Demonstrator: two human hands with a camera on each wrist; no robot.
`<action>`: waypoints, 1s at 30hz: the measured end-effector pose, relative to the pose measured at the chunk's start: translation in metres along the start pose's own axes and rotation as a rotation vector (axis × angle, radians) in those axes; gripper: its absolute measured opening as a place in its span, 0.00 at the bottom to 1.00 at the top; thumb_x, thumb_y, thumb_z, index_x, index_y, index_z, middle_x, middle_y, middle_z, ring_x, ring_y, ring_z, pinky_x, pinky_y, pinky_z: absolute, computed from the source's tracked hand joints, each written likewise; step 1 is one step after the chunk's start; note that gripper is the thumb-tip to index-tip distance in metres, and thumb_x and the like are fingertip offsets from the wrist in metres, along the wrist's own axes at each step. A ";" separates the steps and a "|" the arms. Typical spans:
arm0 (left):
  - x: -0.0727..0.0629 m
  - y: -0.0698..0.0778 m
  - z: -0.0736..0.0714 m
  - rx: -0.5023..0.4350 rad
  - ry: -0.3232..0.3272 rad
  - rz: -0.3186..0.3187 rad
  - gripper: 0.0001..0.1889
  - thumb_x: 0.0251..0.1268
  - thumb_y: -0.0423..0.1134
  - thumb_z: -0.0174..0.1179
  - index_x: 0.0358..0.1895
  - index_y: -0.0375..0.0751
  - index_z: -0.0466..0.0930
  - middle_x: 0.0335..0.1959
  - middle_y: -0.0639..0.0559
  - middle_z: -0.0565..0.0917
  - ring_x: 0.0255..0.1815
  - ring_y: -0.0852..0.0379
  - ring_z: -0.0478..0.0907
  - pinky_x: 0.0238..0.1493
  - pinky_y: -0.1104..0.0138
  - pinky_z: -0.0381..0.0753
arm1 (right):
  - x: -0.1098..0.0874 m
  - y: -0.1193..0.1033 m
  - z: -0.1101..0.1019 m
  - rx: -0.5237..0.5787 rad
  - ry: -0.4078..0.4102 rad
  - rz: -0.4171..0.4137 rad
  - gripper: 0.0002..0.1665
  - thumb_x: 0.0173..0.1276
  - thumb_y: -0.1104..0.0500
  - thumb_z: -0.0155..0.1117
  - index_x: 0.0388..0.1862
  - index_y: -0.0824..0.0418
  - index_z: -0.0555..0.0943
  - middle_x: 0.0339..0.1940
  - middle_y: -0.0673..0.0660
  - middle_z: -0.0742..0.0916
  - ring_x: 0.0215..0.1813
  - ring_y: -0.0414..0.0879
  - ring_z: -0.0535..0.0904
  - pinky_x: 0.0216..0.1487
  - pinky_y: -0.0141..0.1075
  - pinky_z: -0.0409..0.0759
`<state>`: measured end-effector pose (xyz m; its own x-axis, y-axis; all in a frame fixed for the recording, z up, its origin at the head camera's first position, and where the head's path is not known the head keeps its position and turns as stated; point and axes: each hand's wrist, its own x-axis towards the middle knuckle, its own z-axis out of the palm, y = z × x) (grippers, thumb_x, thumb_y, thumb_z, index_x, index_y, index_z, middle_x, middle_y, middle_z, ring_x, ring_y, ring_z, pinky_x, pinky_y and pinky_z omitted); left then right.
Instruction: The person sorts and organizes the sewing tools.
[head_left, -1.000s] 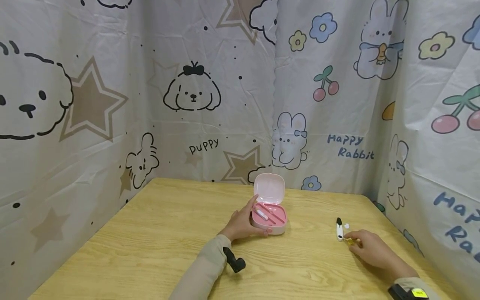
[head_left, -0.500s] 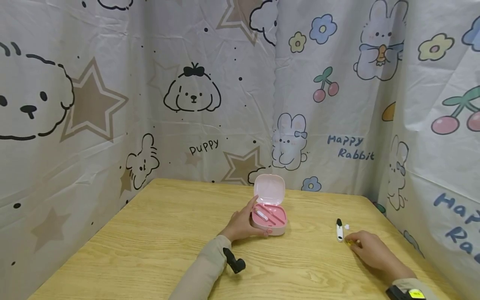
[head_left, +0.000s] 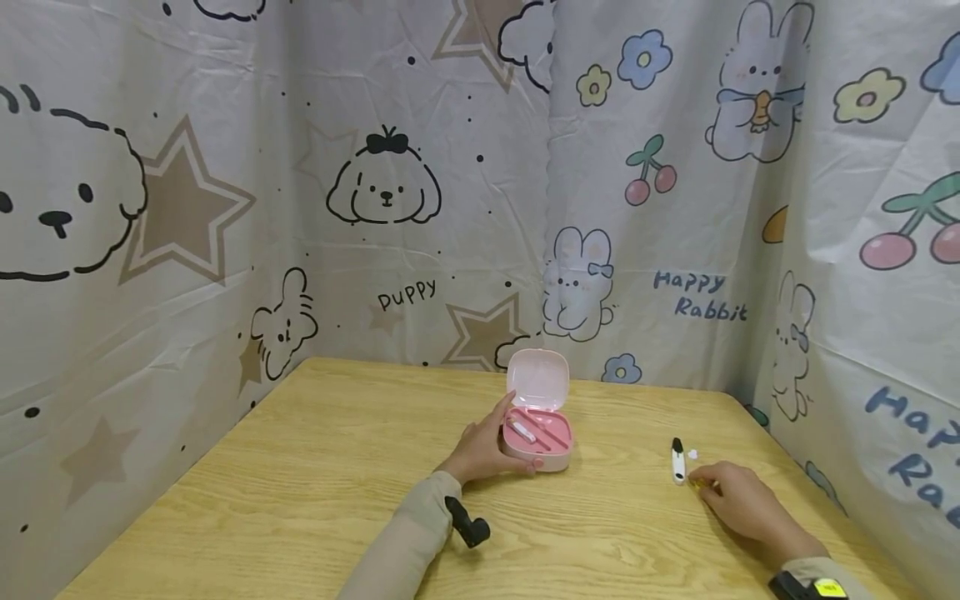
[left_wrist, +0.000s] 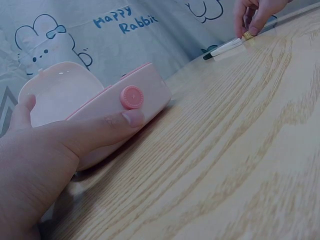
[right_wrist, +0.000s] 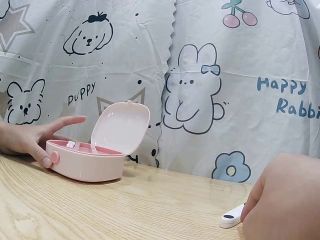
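Note:
My left hand grips the left side of a small pink box, thumb along its front below a round pink button. The box's lid stands up. Inside, a small white item lies in a divided pink tray. On the right, my right hand pinches a small gold-yellow object low at the table; the fingers hide most of it. Just left of those fingertips lies a slim white tool with a black end and a dark oval mark.
A tiny white piece lies beside the slim tool. The wooden table bears everything. Printed curtains hang around its back and sides. A black camera mount sticks out from my left wrist.
My right hand has shifted only slightly, and less of the gold-yellow object shows beyond its fingertips than a second ago. My left hand and the pink box stay in place.

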<state>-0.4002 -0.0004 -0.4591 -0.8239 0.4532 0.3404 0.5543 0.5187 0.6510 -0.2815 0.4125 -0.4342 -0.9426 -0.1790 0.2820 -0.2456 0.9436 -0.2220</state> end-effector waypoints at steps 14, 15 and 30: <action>-0.001 -0.002 0.002 -0.001 0.000 0.004 0.69 0.41 0.67 0.81 0.86 0.58 0.44 0.80 0.50 0.64 0.77 0.46 0.63 0.75 0.38 0.48 | -0.001 -0.001 0.001 -0.004 0.001 0.043 0.12 0.66 0.68 0.69 0.48 0.65 0.89 0.37 0.54 0.86 0.37 0.47 0.80 0.36 0.50 0.81; 0.000 -0.002 0.002 -0.002 0.000 0.004 0.69 0.41 0.67 0.81 0.86 0.58 0.44 0.80 0.51 0.64 0.77 0.46 0.63 0.75 0.38 0.48 | 0.000 -0.001 0.000 -0.004 0.006 0.045 0.13 0.65 0.68 0.69 0.48 0.65 0.89 0.37 0.54 0.86 0.37 0.48 0.80 0.35 0.50 0.81; 0.001 -0.003 0.001 -0.001 0.002 0.007 0.69 0.42 0.67 0.81 0.86 0.59 0.44 0.80 0.51 0.64 0.77 0.46 0.63 0.75 0.39 0.48 | -0.001 -0.004 -0.002 -0.007 0.078 0.048 0.15 0.67 0.67 0.69 0.52 0.66 0.88 0.43 0.64 0.87 0.40 0.56 0.83 0.32 0.52 0.81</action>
<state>-0.4023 -0.0007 -0.4612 -0.8204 0.4548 0.3465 0.5597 0.5149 0.6494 -0.2793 0.4097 -0.4314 -0.9325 -0.1117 0.3436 -0.1992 0.9524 -0.2309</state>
